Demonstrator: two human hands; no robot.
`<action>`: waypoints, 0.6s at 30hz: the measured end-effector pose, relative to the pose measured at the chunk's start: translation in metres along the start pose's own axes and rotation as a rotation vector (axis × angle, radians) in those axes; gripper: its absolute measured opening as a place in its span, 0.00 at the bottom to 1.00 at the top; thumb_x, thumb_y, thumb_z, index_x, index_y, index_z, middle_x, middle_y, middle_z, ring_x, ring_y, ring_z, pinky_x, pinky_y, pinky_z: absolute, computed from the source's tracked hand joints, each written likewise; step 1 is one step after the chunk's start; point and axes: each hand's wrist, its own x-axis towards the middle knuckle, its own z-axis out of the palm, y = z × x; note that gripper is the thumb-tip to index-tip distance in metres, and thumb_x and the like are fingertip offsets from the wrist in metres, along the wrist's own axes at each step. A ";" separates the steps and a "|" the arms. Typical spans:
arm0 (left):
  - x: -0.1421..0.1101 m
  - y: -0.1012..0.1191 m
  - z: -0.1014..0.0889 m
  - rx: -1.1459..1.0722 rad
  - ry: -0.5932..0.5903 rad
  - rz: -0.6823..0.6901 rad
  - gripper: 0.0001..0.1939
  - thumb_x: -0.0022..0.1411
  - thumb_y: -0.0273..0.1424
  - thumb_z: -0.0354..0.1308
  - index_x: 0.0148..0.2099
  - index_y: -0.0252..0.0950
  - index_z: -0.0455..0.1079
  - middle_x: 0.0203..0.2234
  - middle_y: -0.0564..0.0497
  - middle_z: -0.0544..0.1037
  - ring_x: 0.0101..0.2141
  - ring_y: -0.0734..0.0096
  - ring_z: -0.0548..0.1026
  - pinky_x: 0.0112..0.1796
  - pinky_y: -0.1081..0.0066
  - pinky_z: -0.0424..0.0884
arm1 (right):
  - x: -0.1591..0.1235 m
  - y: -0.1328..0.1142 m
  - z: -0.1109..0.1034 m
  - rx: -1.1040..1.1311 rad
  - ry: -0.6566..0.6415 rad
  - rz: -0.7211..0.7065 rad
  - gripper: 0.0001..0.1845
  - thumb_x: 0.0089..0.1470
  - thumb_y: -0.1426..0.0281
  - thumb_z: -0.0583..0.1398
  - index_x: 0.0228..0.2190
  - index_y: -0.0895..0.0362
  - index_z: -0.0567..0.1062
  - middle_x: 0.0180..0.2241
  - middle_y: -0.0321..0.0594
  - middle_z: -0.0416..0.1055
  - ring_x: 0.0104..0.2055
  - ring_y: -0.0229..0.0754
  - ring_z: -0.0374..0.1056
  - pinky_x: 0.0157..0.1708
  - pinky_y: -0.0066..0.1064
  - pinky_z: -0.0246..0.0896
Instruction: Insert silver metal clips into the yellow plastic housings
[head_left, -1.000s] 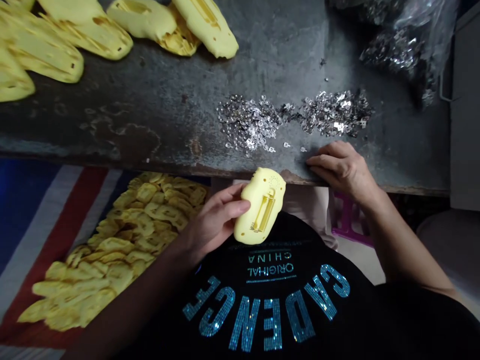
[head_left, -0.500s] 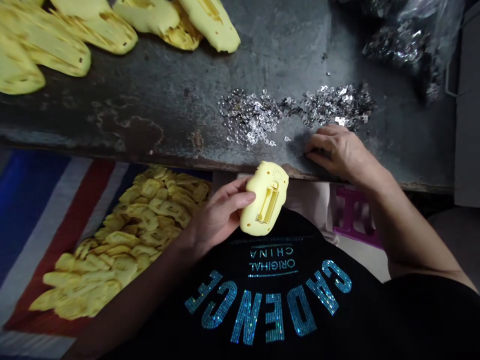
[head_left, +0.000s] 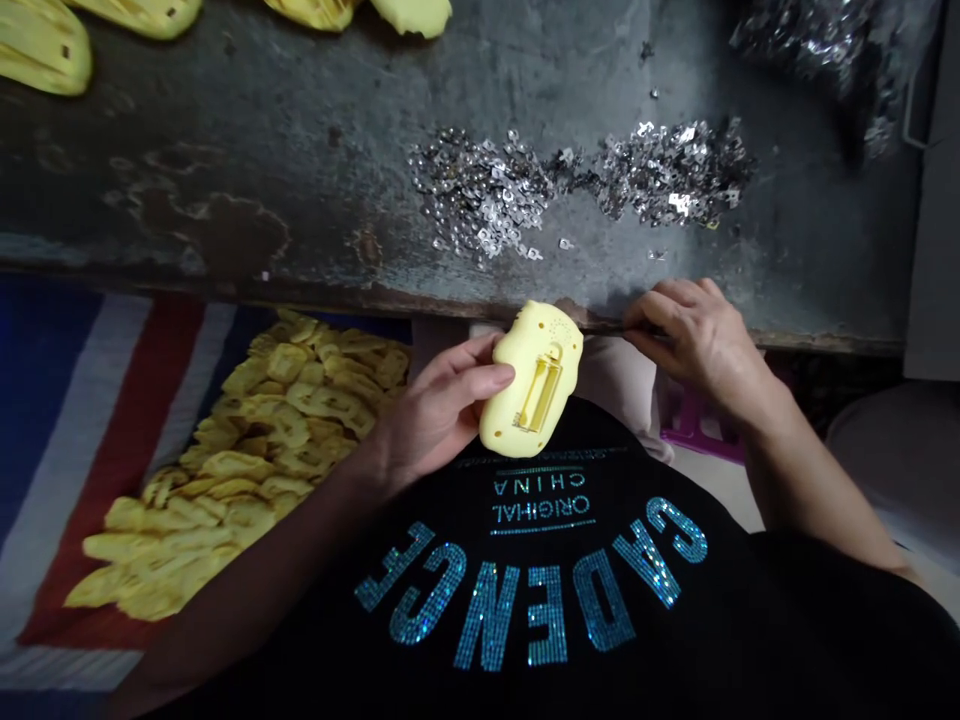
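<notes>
My left hand (head_left: 442,405) grips a yellow plastic casing (head_left: 517,405) by its left edge, thumb on top. The casing is held upright above my lap, its long battery slot and small holes facing me. With its fingers pinched, my right hand (head_left: 697,335) is at the table's front edge and holds a thin dark tool (head_left: 606,332). The tool points left at the casing's upper right side; whether its tip touches the casing or carries anything cannot be made out. Beyond both hands, small shiny metal contact plates (head_left: 499,200) lie in a loose heap on the table.
The dark worn table (head_left: 300,130) spans the view. More yellow casings (head_left: 45,50) lie at its far left, and a clear bag of metal pieces (head_left: 810,40) at the far right. Below left, many yellow parts (head_left: 255,470) rest on a striped sheet (head_left: 112,450). A purple stool (head_left: 701,425) stands beneath.
My right hand has drawn back from beside the metal heap to the table's edge, and the thin tool now shows. The casing stays in my left hand; the view has shifted slightly.
</notes>
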 end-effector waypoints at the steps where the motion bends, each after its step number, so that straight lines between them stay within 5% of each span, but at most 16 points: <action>1: 0.000 -0.001 0.000 -0.003 -0.004 -0.007 0.21 0.57 0.42 0.81 0.49 0.37 0.87 0.43 0.43 0.93 0.40 0.53 0.90 0.41 0.63 0.85 | -0.002 -0.002 0.001 -0.044 0.025 0.003 0.08 0.77 0.68 0.62 0.41 0.51 0.80 0.38 0.42 0.81 0.40 0.49 0.73 0.43 0.43 0.55; 6: -0.001 -0.003 0.004 -0.036 -0.022 -0.009 0.25 0.56 0.44 0.83 0.52 0.38 0.86 0.45 0.43 0.93 0.44 0.51 0.91 0.45 0.62 0.86 | -0.014 -0.017 0.004 -0.020 0.132 0.065 0.17 0.79 0.68 0.60 0.33 0.50 0.79 0.30 0.39 0.77 0.33 0.46 0.67 0.40 0.45 0.55; 12: -0.006 -0.003 0.012 -0.090 -0.073 -0.039 0.29 0.54 0.43 0.88 0.53 0.39 0.84 0.44 0.48 0.92 0.41 0.60 0.89 0.45 0.66 0.86 | -0.009 -0.056 -0.003 0.924 0.260 0.197 0.08 0.72 0.58 0.72 0.40 0.46 0.83 0.41 0.39 0.85 0.42 0.52 0.80 0.46 0.48 0.76; 15: -0.009 -0.004 0.011 -0.110 -0.110 -0.004 0.29 0.52 0.43 0.90 0.49 0.39 0.81 0.43 0.51 0.90 0.40 0.65 0.88 0.44 0.69 0.85 | 0.000 -0.071 -0.001 0.975 0.301 0.164 0.09 0.71 0.57 0.73 0.38 0.46 0.84 0.47 0.41 0.85 0.53 0.57 0.81 0.59 0.56 0.78; 18: -0.011 -0.005 0.011 -0.087 -0.099 0.035 0.33 0.50 0.46 0.91 0.49 0.41 0.80 0.45 0.51 0.90 0.43 0.62 0.89 0.45 0.67 0.85 | 0.002 -0.074 0.002 0.919 0.285 0.137 0.10 0.71 0.56 0.73 0.38 0.45 0.85 0.47 0.42 0.84 0.54 0.57 0.79 0.63 0.59 0.76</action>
